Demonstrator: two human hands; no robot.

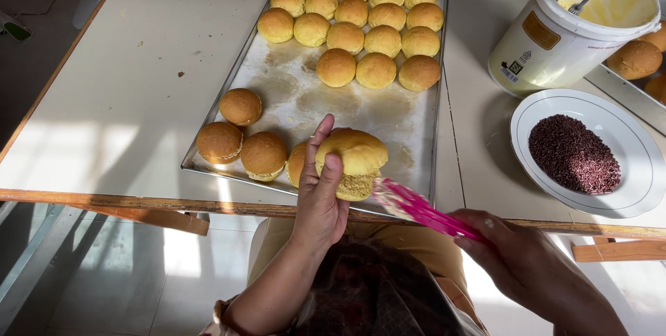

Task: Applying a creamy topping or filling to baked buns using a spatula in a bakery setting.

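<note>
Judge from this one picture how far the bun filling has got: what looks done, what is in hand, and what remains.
Looks done: three darker buns sit apart at the tray's near end, though their filling cannot be seen. In hand: the left hand holds a split bun while the right hand brings a pink spatula to its cut side. Left: about eighteen lighter buns at the far end look untouched.

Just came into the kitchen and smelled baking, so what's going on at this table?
A person holds a split bun in the left hand and points a pink spatula, held in the right hand, at its cut side. Beneath lies a metal tray of round buns. To the right stand a white tub of yellow spread and a plate of chocolate sprinkles.
</note>
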